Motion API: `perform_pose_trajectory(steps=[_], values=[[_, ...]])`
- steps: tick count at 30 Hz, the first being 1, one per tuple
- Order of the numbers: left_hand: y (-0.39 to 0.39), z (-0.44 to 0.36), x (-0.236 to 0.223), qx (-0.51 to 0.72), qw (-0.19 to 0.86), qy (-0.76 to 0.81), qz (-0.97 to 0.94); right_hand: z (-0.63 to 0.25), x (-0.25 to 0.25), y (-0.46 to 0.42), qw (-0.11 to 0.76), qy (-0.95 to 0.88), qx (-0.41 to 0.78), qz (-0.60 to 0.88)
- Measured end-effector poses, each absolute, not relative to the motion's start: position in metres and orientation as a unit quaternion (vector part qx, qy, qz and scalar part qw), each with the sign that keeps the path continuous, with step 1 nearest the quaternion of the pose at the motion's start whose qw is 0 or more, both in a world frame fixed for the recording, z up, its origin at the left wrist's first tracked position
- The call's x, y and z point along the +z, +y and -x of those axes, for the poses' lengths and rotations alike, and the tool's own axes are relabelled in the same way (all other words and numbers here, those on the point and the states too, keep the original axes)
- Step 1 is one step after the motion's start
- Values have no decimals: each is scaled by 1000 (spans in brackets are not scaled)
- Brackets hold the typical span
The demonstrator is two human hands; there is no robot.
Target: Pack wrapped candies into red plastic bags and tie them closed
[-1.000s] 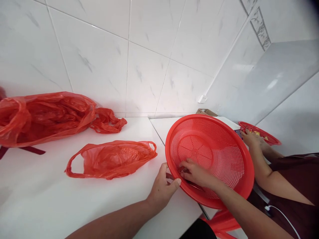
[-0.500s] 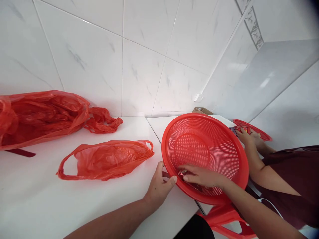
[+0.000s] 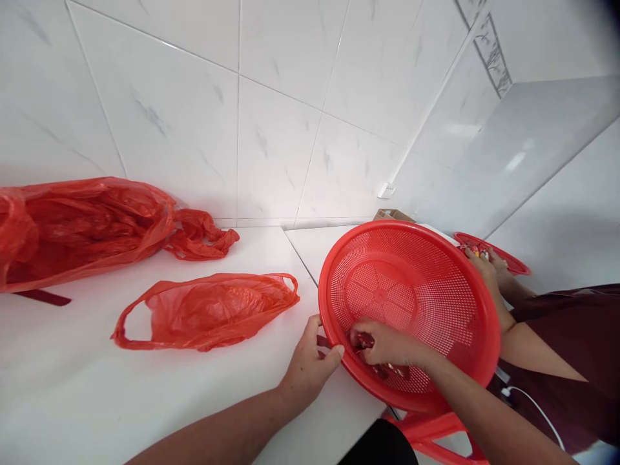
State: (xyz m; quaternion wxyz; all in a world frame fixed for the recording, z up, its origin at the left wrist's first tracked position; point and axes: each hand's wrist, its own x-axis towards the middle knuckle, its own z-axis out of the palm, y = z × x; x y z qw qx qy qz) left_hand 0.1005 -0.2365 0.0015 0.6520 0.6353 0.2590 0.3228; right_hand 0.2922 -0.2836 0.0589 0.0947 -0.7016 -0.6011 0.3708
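Note:
A large red plastic colander (image 3: 380,294) tilts toward me over the table's right side. My left hand (image 3: 312,358) grips its near-left rim, thumb over the edge and fingers beneath. Inside, my right hand (image 3: 385,345) reaches to the lower wall with its fingers curled round small dark-red shiny pieces (image 3: 362,338), mostly hidden by the fingers. Several more shiny red pieces (image 3: 391,371) lie beside it, at the colander's bottom edge. Left of the colander, an opened red plastic bag (image 3: 208,309) lies on the white table, its handles spread to both sides.
A bigger red bag (image 3: 92,226) full of crumpled red plastic stands at far left, with a crumpled bag (image 3: 201,234) beside it. At right, a co-worker's hands (image 3: 487,268) handle small items at another red basket (image 3: 516,260). A red stool (image 3: 431,429) stands below.
My right hand has closed round some shiny red pieces inside the colander. The colander has shifted slightly right; my left hand stays at its rim. The co-worker's hands have moved a little.

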Motion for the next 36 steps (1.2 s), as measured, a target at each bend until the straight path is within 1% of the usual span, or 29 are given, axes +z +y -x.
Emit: perform_pose_trajectory(steps=[4, 8, 11, 15, 19, 22, 25, 27, 28, 31, 33, 36], values=[[-235, -101, 0, 330, 652, 246, -637, -299, 50, -281, 138, -570, 402, 703], [-235, -101, 0, 330, 654, 239, -637, -306, 52, -279, 193, -533, 428, 704], [-235, -102, 1, 331, 652, 237, -640, -311, 59, -277, 264, -502, 445, 693], [-233, -105, 4, 340, 651, 255, -629, -318, 73, -278, 389, -446, 479, 649], [-229, -115, 7, 372, 651, 263, -607, -314, 101, -279, 487, -417, 455, 618], [-227, -123, 5, 378, 649, 261, -607, -293, 128, -275, 517, -415, 447, 601], [-228, -117, 4, 349, 608, 296, -649, -255, 148, -266, 513, -426, 460, 587], [-229, -100, 6, 323, 540, 286, -723, -227, 152, -257, 508, -445, 482, 558], [-228, -87, 8, 313, 485, 263, -773, -214, 150, -251, 505, -451, 497, 542], [-222, -37, 15, 294, 244, 169, -909, -178, 134, -228, 482, -453, 559, 499], [-214, 0, 18, 271, 95, 186, -940, -158, 117, -207, 463, -447, 599, 476], [-200, 50, 17, 253, -42, 318, -913, -129, 92, -173, 450, -448, 617, 466]])
